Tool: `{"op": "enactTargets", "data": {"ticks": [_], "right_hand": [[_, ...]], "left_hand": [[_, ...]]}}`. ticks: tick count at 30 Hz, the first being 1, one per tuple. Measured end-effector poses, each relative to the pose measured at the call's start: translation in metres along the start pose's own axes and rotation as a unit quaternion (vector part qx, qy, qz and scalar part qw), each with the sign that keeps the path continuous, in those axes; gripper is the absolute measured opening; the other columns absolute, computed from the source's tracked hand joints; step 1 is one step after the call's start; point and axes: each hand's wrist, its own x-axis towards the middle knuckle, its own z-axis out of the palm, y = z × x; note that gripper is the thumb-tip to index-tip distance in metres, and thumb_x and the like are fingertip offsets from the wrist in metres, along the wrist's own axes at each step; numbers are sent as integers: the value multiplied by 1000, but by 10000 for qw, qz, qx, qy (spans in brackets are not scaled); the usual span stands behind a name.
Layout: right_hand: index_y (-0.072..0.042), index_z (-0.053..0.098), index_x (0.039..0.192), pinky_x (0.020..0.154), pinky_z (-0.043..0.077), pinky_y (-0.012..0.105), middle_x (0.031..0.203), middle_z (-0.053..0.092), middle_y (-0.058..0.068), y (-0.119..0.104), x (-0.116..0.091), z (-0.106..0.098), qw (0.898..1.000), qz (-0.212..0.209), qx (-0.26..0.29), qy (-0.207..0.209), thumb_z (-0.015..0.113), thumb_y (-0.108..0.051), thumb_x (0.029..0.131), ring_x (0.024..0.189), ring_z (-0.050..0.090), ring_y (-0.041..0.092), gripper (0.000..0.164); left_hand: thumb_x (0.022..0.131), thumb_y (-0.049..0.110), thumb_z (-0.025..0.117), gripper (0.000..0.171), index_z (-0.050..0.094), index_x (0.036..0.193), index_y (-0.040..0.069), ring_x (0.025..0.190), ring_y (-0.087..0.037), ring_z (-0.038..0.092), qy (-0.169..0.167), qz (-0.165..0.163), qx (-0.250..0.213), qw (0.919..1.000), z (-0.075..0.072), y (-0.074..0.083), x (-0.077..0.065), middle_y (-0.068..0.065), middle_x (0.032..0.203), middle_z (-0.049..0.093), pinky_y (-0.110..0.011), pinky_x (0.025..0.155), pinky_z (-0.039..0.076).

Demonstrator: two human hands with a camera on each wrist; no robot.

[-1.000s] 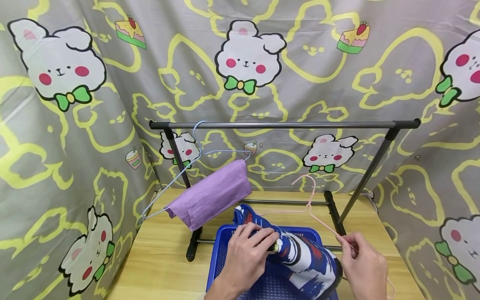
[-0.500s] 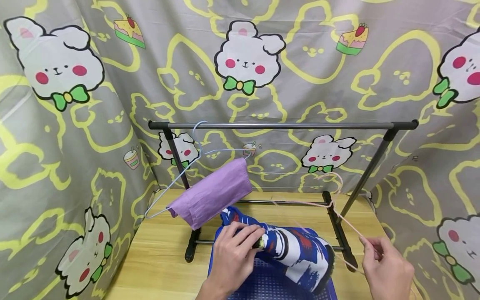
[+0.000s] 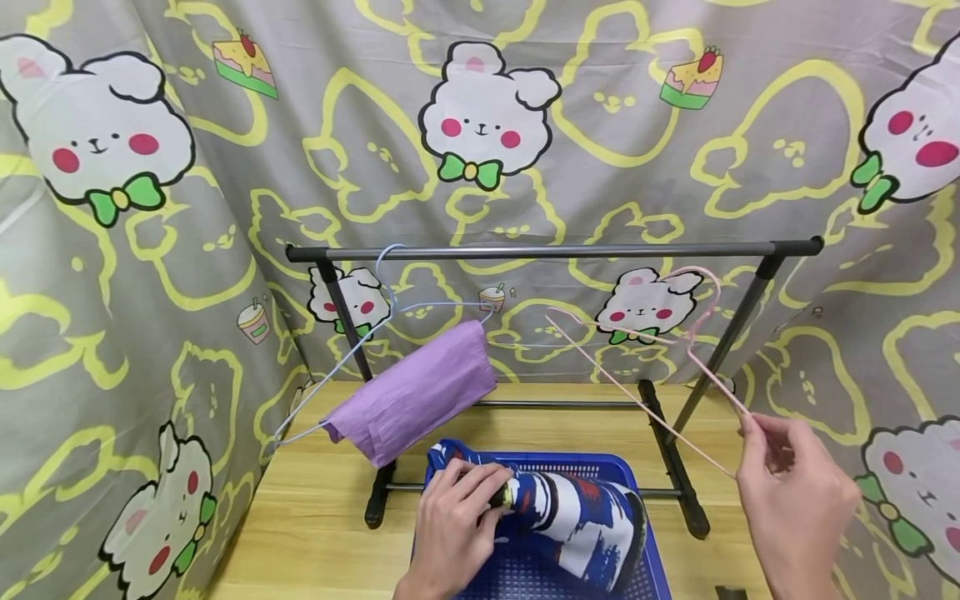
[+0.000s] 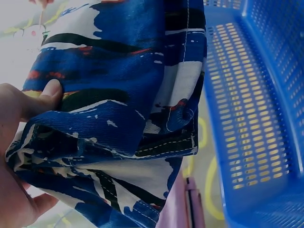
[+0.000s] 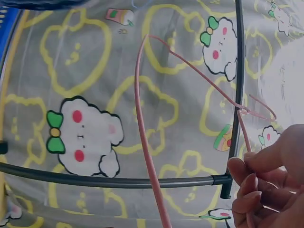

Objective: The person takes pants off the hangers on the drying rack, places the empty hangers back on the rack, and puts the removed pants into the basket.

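Observation:
My left hand [image 3: 459, 523] grips a bunched garment [image 3: 581, 521] printed in blue, white, red and black. In the left wrist view the garment's folded layers [image 4: 109, 85] show stitched hems, with the thumb lying on top. The garment lies above a blue plastic basket [image 3: 654, 550]. At the right, my right hand [image 3: 798, 483] pinches one sloping arm of a pink wire hanger [image 3: 712, 374]. That hanger is tilted, its hook up near the rack, with no cloth on it. The right wrist view shows thumb and fingertips around the pink wire [image 5: 139, 114].
A black-and-grey clothes rack [image 3: 555, 251] stands on the wooden table [image 3: 300, 508]. From its left end hangs a light blue hanger [image 3: 336, 367] bearing a folded purple cloth [image 3: 416, 392]. A patterned curtain [image 3: 300, 125] encloses the back and sides.
My right hand has carried the pink hanger rightward and up, out from behind the garment. My left hand and the garment have shifted slightly left and down.

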Motion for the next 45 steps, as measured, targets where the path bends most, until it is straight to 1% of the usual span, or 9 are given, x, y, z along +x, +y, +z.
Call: {"op": "enactTargets", "data": {"ticks": [4,7,11,14,22,29,31,39,45], "right_hand": [[9,72,104,64,33,-2,86,74,24,-3,13,3,9999,91,48,31,68,-4,94,74,36,-30,17],[10,72,105,66,33,-3,88,73,25,-1,21,6,9999,45,110,92,65,-5,95,75,38,-30,19],[10,72,105,69,32,-2,89,74,24,5,28,9,9999,-34,111,101,64,-3,95,75,38,-30,18],[9,71,106,69,32,-1,90,73,23,9,31,12,10000,40,87,23,64,-3,95,76,39,-29,18],[7,73,106,66,30,3,87,73,21,13,33,26,9999,28,69,-155,66,-1,95,72,38,-22,15],[8,72,104,66,35,19,84,73,21,10,29,33,9996,-182,120,-159,65,2,94,75,33,-28,14],[9,72,104,65,36,21,83,72,22,9,28,34,9996,-211,137,-151,65,2,94,75,33,-28,14],[8,74,104,69,32,2,88,74,22,10,26,34,9996,-150,168,-149,66,1,94,75,35,-32,14],[7,75,105,68,32,2,89,75,22,10,27,34,9997,-119,116,-152,67,1,94,75,34,-33,14]], "left_hand": [[66,12,89,48,77,112,20,91,-14,62,-91,-185,-6,9998,4,3,-6,9,111,73,-31,70,49],[64,14,91,48,78,110,21,91,-12,61,-105,-255,-9,9996,9,7,-9,11,109,73,-29,69,49],[61,15,92,48,78,107,22,90,-12,62,-70,-195,-60,9998,19,12,-13,11,107,73,-28,69,49],[60,15,92,49,78,106,22,90,-12,62,-37,-185,-73,9998,24,14,-14,11,107,74,-28,69,48],[62,15,89,47,78,107,21,87,-13,61,16,-196,-87,9998,26,11,-16,10,107,73,-28,69,48],[64,16,89,45,78,107,22,86,-12,60,82,-264,-75,9996,24,7,-18,13,107,73,-29,66,47],[64,15,89,45,78,107,22,86,-12,60,91,-272,-69,9996,24,7,-19,13,107,73,-29,66,46],[62,14,88,45,79,106,22,83,-11,59,11,-209,-31,9998,24,6,-21,13,106,73,-26,65,43],[63,14,87,43,79,105,22,83,-11,59,23,-220,-66,9997,25,5,-22,11,106,73,-26,65,42]]}}
